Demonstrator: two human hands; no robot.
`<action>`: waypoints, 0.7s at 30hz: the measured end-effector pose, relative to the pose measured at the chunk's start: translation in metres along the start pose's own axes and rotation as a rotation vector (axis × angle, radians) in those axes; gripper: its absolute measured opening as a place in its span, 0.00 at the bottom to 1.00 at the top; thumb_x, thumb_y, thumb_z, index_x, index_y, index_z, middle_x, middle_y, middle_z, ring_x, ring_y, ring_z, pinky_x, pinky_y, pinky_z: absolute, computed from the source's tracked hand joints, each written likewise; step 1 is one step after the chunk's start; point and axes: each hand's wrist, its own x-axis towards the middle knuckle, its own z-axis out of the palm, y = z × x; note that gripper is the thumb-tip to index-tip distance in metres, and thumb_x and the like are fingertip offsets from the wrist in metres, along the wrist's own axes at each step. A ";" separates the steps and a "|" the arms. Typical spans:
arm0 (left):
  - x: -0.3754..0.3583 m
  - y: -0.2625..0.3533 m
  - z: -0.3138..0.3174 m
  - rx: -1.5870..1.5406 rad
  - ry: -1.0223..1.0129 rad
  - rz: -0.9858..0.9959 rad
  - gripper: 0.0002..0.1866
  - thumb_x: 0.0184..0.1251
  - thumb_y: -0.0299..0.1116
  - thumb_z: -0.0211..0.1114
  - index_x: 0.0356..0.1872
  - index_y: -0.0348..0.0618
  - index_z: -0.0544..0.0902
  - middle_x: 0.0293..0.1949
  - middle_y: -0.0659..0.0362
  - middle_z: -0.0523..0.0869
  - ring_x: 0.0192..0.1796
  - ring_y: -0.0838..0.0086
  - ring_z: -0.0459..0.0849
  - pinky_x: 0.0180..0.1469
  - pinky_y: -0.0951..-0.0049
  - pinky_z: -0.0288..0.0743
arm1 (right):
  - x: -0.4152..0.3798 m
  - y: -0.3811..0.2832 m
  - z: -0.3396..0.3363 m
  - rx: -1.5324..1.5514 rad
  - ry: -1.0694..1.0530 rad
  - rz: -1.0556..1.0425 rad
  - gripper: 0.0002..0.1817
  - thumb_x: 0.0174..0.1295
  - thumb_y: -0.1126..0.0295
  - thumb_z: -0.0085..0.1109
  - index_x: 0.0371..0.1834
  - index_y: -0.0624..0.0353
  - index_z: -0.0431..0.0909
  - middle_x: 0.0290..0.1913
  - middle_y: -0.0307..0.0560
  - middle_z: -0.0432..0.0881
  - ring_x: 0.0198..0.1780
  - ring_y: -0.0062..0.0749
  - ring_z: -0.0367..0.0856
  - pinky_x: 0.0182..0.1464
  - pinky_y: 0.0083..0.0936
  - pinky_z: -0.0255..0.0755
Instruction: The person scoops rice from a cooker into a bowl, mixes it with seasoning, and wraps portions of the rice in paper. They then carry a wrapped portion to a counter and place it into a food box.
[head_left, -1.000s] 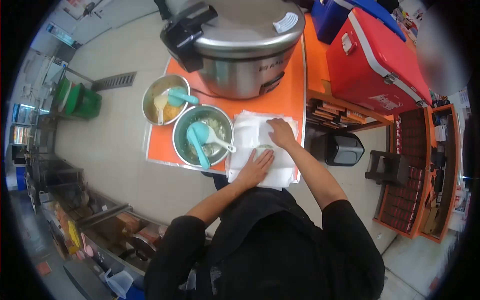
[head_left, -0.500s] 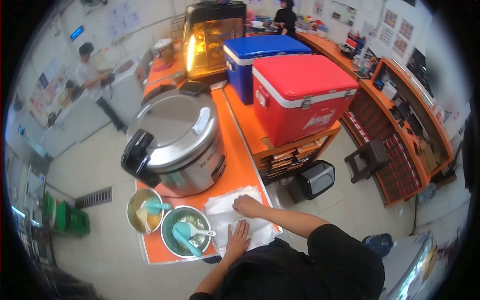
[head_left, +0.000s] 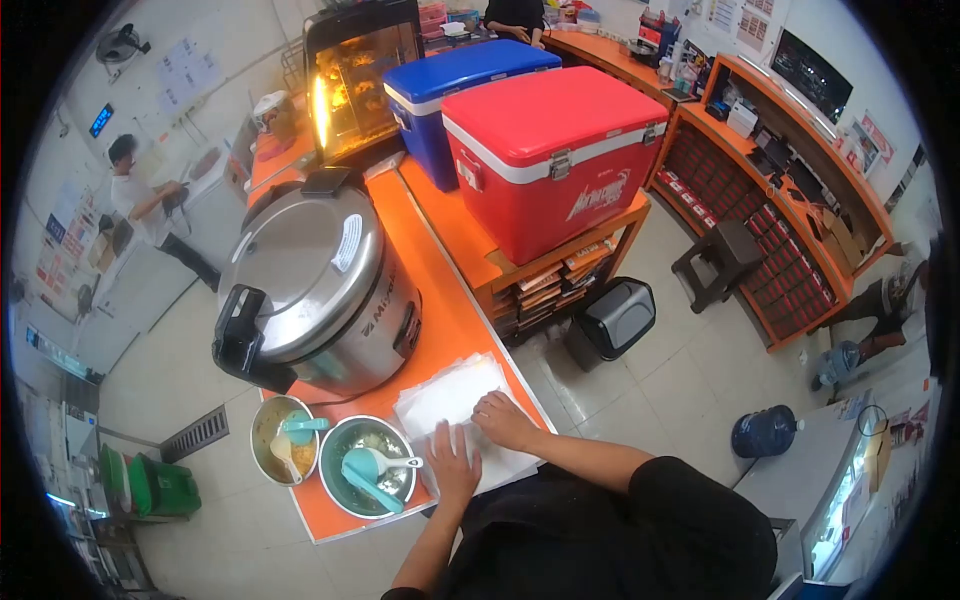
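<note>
A stack of white paper sheets [head_left: 452, 390] lies on the near end of the orange table [head_left: 425, 262]. My left hand [head_left: 453, 465] rests over the sheets with its fingers spread and appears to hold nothing. Beside it, my right hand [head_left: 508, 422] has curled fingers at the paper, apparently gripping a sheet; its fingertips are partly hidden. Just left of the stack is a metal bowl [head_left: 330, 440] with a teal and white scoop [head_left: 366, 464] in it. A second bowl [head_left: 258, 450] farther left holds a teal-handled utensil and a pale spoon.
A large steel rice cooker [head_left: 300, 265] stands behind the bowls. Red [head_left: 560, 130] and blue [head_left: 470, 70] cool boxes sit on a side table. A bin [head_left: 612, 320] and a stool [head_left: 725, 262] are on the floor. Other people are farther off.
My left hand has lifted or shifted slightly, its fingers spreading wider. My right hand has moved nearer my body, leaving more of the stack's far part in sight. The view has turned.
</note>
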 end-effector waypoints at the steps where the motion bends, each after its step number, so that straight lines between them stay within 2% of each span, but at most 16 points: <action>1: 0.020 0.007 -0.018 0.053 -0.038 -0.019 0.36 0.51 0.37 0.67 0.63 0.40 0.66 0.64 0.45 0.65 0.70 0.57 0.59 0.69 0.42 0.46 | 0.001 0.001 0.003 0.036 -0.014 0.000 0.08 0.49 0.73 0.54 0.33 0.57 0.78 0.37 0.43 0.78 0.46 0.36 0.74 0.51 0.34 0.64; 2: 0.027 0.002 -0.017 0.054 -0.043 -0.019 0.36 0.51 0.37 0.67 0.63 0.40 0.66 0.64 0.45 0.65 0.70 0.57 0.59 0.69 0.42 0.46 | 0.000 0.002 0.003 0.040 -0.014 0.003 0.08 0.49 0.73 0.54 0.33 0.57 0.78 0.37 0.43 0.78 0.46 0.36 0.74 0.51 0.34 0.64; 4: 0.035 -0.014 -0.007 0.132 -0.288 0.002 0.37 0.49 0.38 0.69 0.62 0.40 0.66 0.61 0.47 0.68 0.69 0.59 0.59 0.69 0.44 0.45 | -0.001 0.002 0.001 0.028 -0.124 0.010 0.07 0.49 0.72 0.55 0.33 0.56 0.76 0.36 0.41 0.77 0.45 0.34 0.74 0.51 0.33 0.64; 5: 0.036 -0.017 -0.002 0.126 -0.189 -0.003 0.23 0.52 0.35 0.64 0.51 0.41 0.76 0.51 0.51 0.76 0.60 0.60 0.70 0.63 0.48 0.56 | -0.002 0.003 0.001 0.030 -0.126 0.012 0.07 0.49 0.72 0.55 0.33 0.56 0.76 0.36 0.41 0.77 0.45 0.34 0.74 0.51 0.33 0.64; 6: 0.037 -0.018 -0.001 0.125 -0.194 -0.003 0.23 0.52 0.35 0.64 0.51 0.41 0.76 0.51 0.51 0.76 0.60 0.60 0.70 0.63 0.48 0.56 | -0.002 0.004 0.002 0.017 -0.123 0.016 0.06 0.50 0.72 0.54 0.32 0.56 0.76 0.35 0.41 0.77 0.43 0.34 0.74 0.49 0.33 0.65; 8: 0.037 -0.021 0.001 0.132 -0.325 -0.038 0.08 0.55 0.31 0.58 0.34 0.42 0.81 0.38 0.56 0.80 0.46 0.64 0.76 0.52 0.56 0.63 | -0.003 0.010 0.006 -0.019 -0.146 0.012 0.04 0.50 0.72 0.53 0.28 0.55 0.76 0.32 0.42 0.77 0.41 0.35 0.74 0.46 0.33 0.65; 9: 0.031 -0.019 0.001 0.142 -0.131 0.057 0.07 0.57 0.29 0.53 0.24 0.45 0.79 0.31 0.58 0.80 0.37 0.66 0.76 0.43 0.61 0.64 | -0.005 0.013 0.012 -0.029 -0.180 -0.001 0.02 0.50 0.72 0.53 0.26 0.54 0.76 0.31 0.42 0.76 0.41 0.36 0.74 0.45 0.34 0.65; 11: 0.019 -0.022 0.008 0.176 -0.196 0.042 0.05 0.56 0.30 0.54 0.28 0.46 0.79 0.33 0.57 0.79 0.39 0.65 0.76 0.43 0.61 0.66 | -0.016 0.025 0.033 -0.035 -0.160 -0.020 0.05 0.53 0.70 0.51 0.25 0.53 0.77 0.28 0.46 0.77 0.36 0.40 0.76 0.41 0.39 0.67; 12: 0.016 -0.023 0.008 0.170 -0.130 0.077 0.08 0.57 0.30 0.54 0.36 0.43 0.80 0.39 0.54 0.80 0.42 0.64 0.77 0.46 0.59 0.66 | -0.015 0.018 0.017 0.005 -0.120 -0.036 0.05 0.54 0.68 0.52 0.27 0.53 0.78 0.29 0.48 0.78 0.36 0.43 0.76 0.40 0.41 0.67; 13: 0.014 -0.025 0.012 0.161 -0.055 0.044 0.13 0.56 0.30 0.56 0.43 0.42 0.79 0.46 0.51 0.79 0.50 0.60 0.76 0.54 0.55 0.64 | -0.010 0.010 0.004 -0.019 -0.216 0.049 0.06 0.55 0.67 0.52 0.29 0.52 0.79 0.29 0.49 0.79 0.36 0.44 0.76 0.42 0.41 0.67; 14: 0.020 -0.024 0.007 0.172 -0.031 0.029 0.17 0.56 0.29 0.56 0.49 0.41 0.78 0.47 0.51 0.79 0.53 0.59 0.75 0.57 0.54 0.62 | -0.020 0.020 0.019 -0.026 -0.198 0.058 0.05 0.54 0.68 0.52 0.30 0.53 0.79 0.30 0.47 0.78 0.38 0.42 0.76 0.45 0.38 0.67; 15: 0.026 -0.028 0.007 0.227 0.049 0.058 0.17 0.55 0.28 0.56 0.48 0.41 0.79 0.46 0.51 0.79 0.54 0.60 0.75 0.57 0.53 0.62 | -0.019 0.017 0.011 -0.108 -0.189 0.020 0.06 0.54 0.69 0.51 0.32 0.53 0.78 0.32 0.45 0.77 0.42 0.39 0.75 0.48 0.34 0.66; 16: 0.030 -0.035 0.007 0.166 0.040 0.036 0.14 0.55 0.27 0.55 0.43 0.41 0.80 0.43 0.52 0.79 0.50 0.61 0.77 0.56 0.55 0.64 | -0.019 0.016 0.006 -0.083 -0.176 0.035 0.06 0.53 0.71 0.51 0.32 0.55 0.77 0.33 0.44 0.76 0.43 0.36 0.74 0.49 0.31 0.64; 18: 0.039 -0.043 0.004 0.202 -0.410 -0.135 0.09 0.55 0.27 0.54 0.36 0.42 0.79 0.38 0.53 0.78 0.44 0.62 0.79 0.50 0.58 0.70 | -0.018 0.014 0.003 -0.048 -0.148 0.064 0.05 0.52 0.72 0.51 0.31 0.55 0.77 0.34 0.43 0.76 0.43 0.35 0.73 0.49 0.31 0.64; 19: 0.036 -0.042 0.002 0.200 -0.411 -0.146 0.09 0.55 0.27 0.54 0.36 0.42 0.79 0.38 0.53 0.78 0.44 0.62 0.79 0.50 0.58 0.70 | -0.017 0.015 0.003 -0.044 -0.155 0.057 0.05 0.52 0.72 0.51 0.31 0.55 0.77 0.34 0.43 0.76 0.43 0.35 0.73 0.49 0.31 0.64; 21: 0.028 -0.041 0.001 0.214 -0.401 -0.097 0.06 0.52 0.25 0.57 0.33 0.41 0.76 0.36 0.55 0.77 0.37 0.64 0.80 0.41 0.65 0.75 | -0.016 0.017 0.003 -0.052 -0.146 0.065 0.05 0.51 0.74 0.52 0.31 0.55 0.77 0.33 0.42 0.75 0.42 0.35 0.73 0.48 0.31 0.64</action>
